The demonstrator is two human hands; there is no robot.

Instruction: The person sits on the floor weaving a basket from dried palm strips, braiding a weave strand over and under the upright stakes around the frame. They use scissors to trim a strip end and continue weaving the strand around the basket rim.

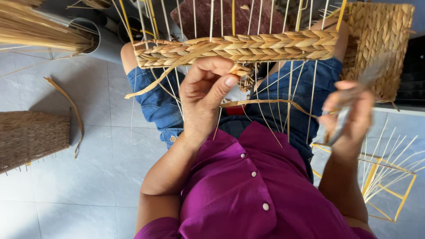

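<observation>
A wire frame with thin upright rods rests on my lap, and a band of woven straw braid (239,46) runs across it. My left hand (206,93) pinches a straw strand (263,102) just under the braid, thumb pressed against the weave. My right hand (349,113) is raised to the right and blurred. It grips a bunch of pale straw strips (369,75), apart from the frame.
A finished woven basket (380,40) stands at the back right. A bare yellow wire frame (389,172) lies on the floor at right. Another woven basket (31,135) lies at left, and a bundle of dry straw (40,31) sticks out at top left. Grey floor tiles (79,186) lie below.
</observation>
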